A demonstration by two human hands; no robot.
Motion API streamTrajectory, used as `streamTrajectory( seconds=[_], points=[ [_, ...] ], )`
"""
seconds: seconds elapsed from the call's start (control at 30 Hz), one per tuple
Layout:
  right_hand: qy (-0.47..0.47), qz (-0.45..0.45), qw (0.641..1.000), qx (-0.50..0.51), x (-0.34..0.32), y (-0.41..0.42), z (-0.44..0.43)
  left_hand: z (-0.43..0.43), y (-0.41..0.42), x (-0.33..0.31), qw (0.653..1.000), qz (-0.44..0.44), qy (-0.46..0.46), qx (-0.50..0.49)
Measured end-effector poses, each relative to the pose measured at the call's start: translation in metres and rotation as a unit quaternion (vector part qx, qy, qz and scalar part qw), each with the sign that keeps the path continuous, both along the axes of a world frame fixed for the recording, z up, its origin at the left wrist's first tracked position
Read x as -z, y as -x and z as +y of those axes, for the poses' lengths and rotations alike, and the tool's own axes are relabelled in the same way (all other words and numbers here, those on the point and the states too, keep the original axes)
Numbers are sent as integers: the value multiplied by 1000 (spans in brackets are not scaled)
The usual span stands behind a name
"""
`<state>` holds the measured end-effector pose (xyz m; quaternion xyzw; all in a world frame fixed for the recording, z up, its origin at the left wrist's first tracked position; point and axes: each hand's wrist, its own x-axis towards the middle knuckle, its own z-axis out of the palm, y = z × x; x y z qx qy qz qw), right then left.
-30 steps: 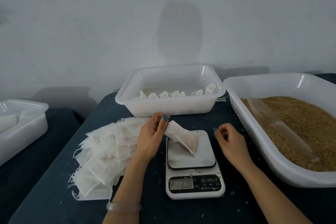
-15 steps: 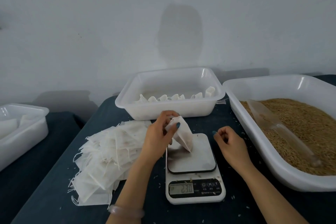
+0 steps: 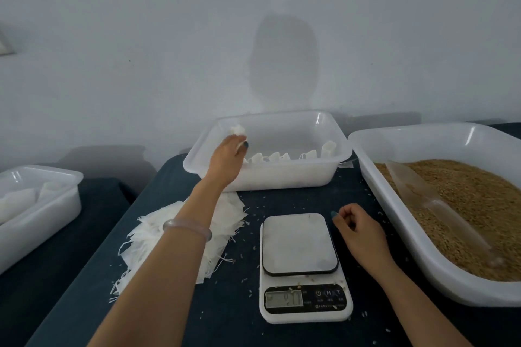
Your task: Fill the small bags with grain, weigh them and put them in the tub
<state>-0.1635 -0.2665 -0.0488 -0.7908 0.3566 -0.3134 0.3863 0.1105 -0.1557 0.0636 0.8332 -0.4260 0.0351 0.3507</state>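
My left hand (image 3: 229, 153) reaches over the left rim of the white tub (image 3: 282, 180) and holds a filled small bag (image 3: 237, 130) above its inside. Several filled bags (image 3: 277, 156) stand in a row in the tub. The white kitchen scale (image 3: 300, 265) sits in front of me with a bare platform. My right hand (image 3: 356, 229) rests on the dark table just right of the scale, fingers loosely curled and holding nothing. A pile of flat unfilled bags (image 3: 180, 236) lies under my left forearm. The big tub of brown grain (image 3: 462, 211) holds a clear scoop (image 3: 423, 200).
A second white tub (image 3: 36, 214) with bags stands at the far left on a separate dark surface. Loose grains are scattered on the dark table (image 3: 234, 301) around the scale. A plain wall rises close behind the tubs.
My left hand lifted the filled bag off the scale and carried it back and left, over the tub's rim. The scale platform is now bare. My right hand stayed put.
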Motion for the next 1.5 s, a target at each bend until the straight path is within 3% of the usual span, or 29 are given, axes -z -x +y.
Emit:
streamTrajectory(
  seconds=[0.07,0.17,0.27,0.33,0.43,0.5,0.57,0.67,0.83,0.9,1.03,1.2,1.5],
  points=[
    [4,3,1000,-1,0,0,0,0,-6,8,993,-4,-114,-14],
    [4,7,1000,-3,-1,0,1,5,-9,11,960,-107,-255,-51],
    [-1,10,1000,-4,-1,0,2,7,-6,8,939,-144,-306,-58],
    [-3,10,1000,-4,-2,1,1,10,-3,8,955,-124,-261,-62],
    [-3,13,1000,-4,-2,0,1,24,2,9,983,-100,-112,-110],
    [-5,17,1000,-6,-2,0,2,41,1,7,983,-71,-5,-167],
    [1,19,1000,-7,-1,0,2,62,-5,7,975,-46,39,-214],
    [11,24,1000,-10,-1,0,2,93,-14,11,965,-27,8,-261],
    [20,32,999,-11,-1,0,2,104,-9,28,960,-1,-225,-167],
    [21,29,999,-11,-1,1,2,101,-3,37,951,-25,-265,-159],
    [24,34,999,-12,-1,1,1,99,-3,43,960,-7,-228,-164],
    [26,36,999,-13,-1,1,2,103,-6,39,980,36,-117,-159],
    [24,36,999,-14,-1,1,2,107,-5,38,980,38,-57,-189]
  ],
)
